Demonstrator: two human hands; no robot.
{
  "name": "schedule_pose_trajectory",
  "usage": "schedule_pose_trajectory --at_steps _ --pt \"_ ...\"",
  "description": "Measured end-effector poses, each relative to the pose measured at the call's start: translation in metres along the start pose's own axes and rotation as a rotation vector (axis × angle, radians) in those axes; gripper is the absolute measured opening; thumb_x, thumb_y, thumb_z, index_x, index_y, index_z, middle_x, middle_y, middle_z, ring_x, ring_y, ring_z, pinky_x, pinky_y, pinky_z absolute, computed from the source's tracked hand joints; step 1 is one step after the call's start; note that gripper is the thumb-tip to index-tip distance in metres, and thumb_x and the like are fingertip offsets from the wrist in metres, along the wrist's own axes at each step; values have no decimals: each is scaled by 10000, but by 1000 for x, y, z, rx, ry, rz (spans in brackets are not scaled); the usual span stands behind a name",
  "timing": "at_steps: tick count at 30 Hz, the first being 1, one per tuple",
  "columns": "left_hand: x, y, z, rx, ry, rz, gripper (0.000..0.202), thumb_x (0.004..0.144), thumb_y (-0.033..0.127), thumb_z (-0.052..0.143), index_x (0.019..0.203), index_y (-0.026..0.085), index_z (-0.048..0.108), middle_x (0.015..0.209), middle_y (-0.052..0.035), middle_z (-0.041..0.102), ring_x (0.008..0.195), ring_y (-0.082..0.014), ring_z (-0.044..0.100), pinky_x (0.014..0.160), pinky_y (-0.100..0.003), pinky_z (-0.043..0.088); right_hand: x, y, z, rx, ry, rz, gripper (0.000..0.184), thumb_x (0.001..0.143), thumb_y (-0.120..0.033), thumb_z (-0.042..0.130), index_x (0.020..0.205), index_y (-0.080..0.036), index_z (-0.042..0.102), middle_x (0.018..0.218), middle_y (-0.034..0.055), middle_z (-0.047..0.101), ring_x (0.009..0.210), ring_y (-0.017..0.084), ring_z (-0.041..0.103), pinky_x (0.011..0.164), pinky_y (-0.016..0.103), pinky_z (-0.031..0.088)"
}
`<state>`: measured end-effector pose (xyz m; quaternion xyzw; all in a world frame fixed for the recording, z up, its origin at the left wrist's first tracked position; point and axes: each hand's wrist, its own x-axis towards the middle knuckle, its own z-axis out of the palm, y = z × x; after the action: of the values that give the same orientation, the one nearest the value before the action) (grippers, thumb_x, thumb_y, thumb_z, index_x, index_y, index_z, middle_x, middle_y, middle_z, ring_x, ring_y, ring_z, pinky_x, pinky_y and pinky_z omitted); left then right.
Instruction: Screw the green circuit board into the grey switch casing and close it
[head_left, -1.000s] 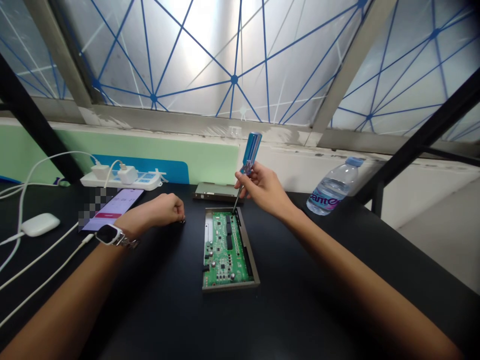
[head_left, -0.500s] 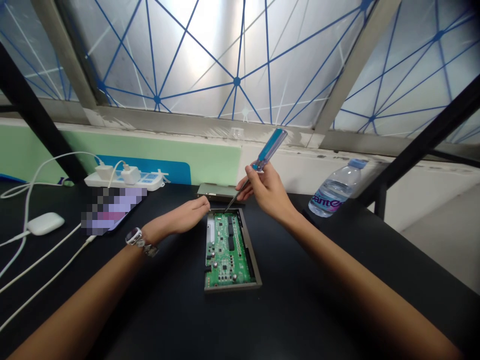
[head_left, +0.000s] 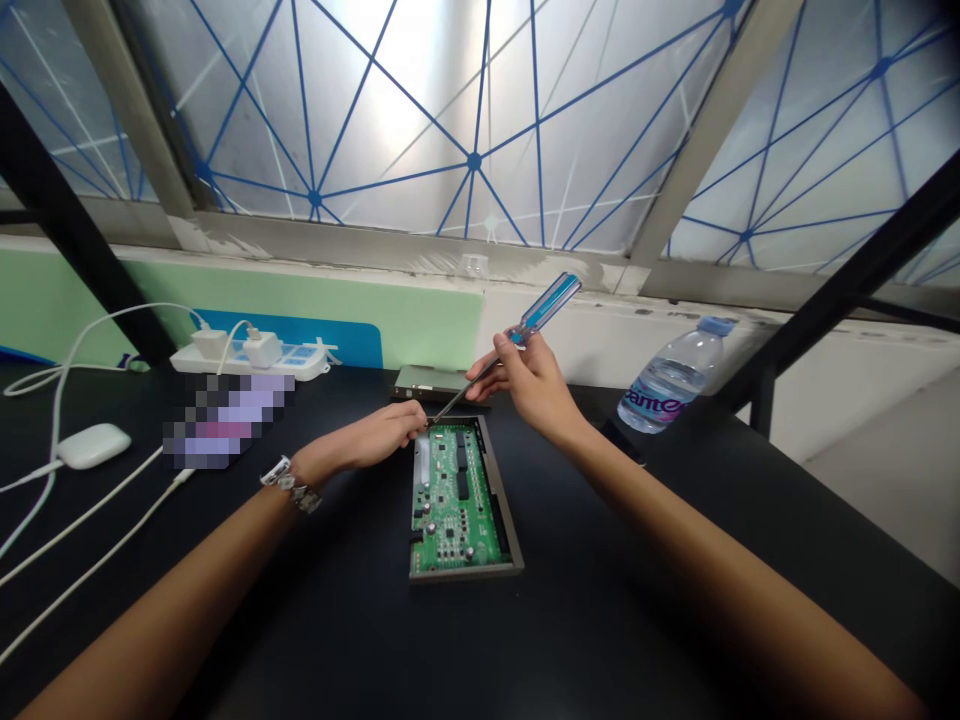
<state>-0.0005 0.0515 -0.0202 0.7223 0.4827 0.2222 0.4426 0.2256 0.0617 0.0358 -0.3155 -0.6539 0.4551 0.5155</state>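
Note:
My right hand (head_left: 536, 388) is closed on a screwdriver (head_left: 551, 301) with a clear and blue handle, tilted up to the right. Its shaft slants down to the far left corner of a shallow metal case (head_left: 505, 505). Inside the case lies a green circuit board (head_left: 448, 505) with black chips and small components. At that same corner, my left hand (head_left: 381, 437) has its fingers pinched together beside the screwdriver's tip. Whatever sits between those fingers is hidden. The wrist wears a silver watch (head_left: 289, 483).
Behind the case lies a flat grey metal piece (head_left: 435, 379). A water bottle (head_left: 671, 378) stands at the right. On the left are a phone (head_left: 229, 425), a white power strip (head_left: 296, 362), white cables and a white rounded device (head_left: 95, 446). The black table (head_left: 585, 620) meets a wall below windows.
The screwdriver's tip has shifted left to the case corner, and its handle has tipped lower to the right. My left fingers have moved slightly right and down, meeting the tip.

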Motion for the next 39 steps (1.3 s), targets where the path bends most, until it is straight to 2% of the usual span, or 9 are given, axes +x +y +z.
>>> schedule_pose_trajectory --at_steps 4,8,12,18,30,39 --pt "-1 4 -5 74 35 33 195 890 337 448 837 188 562 811 -12 553 746 -171 514 704 -292 430 1 -1 -1 10 5 4 357 961 -532 547 976 -260 316 751 -18 707 562 161 717 537 293 577" --pt "-5 9 -10 256 76 97 216 815 371 616 916 181 630 725 4 577 673 -167 525 631 -278 415 1 -1 -2 8 10 6 358 960 -535 545 977 -262 315 749 -20 710 560 159 718 544 295 583" --pt "-5 13 -9 315 100 174 310 786 457 709 896 169 685 705 1 595 636 -149 528 599 -262 406 1 0 -1 11 15 0 363 954 -538 552 975 -261 320 752 -20 716 562 164 724 532 292 584" --pt "-2 12 -6 317 134 185 263 832 425 680 807 166 713 652 2 603 600 -132 508 585 -250 381 1 -1 -1 14 18 -9 372 948 -554 557 970 -262 326 741 -32 710 551 155 715 533 286 584" --pt "-2 14 -6 355 138 213 225 836 379 664 806 165 729 661 -13 637 613 -140 529 628 -267 405 1 4 0 -16 4 -20 363 962 -554 537 969 -261 321 733 -38 698 542 152 704 512 278 569" --pt "0 11 -3 403 163 258 219 879 373 642 839 166 704 743 -40 678 647 -163 580 633 -275 437 3 -3 6 -96 -91 -44 349 968 -563 535 1001 -251 383 764 -24 688 560 131 695 555 277 579"
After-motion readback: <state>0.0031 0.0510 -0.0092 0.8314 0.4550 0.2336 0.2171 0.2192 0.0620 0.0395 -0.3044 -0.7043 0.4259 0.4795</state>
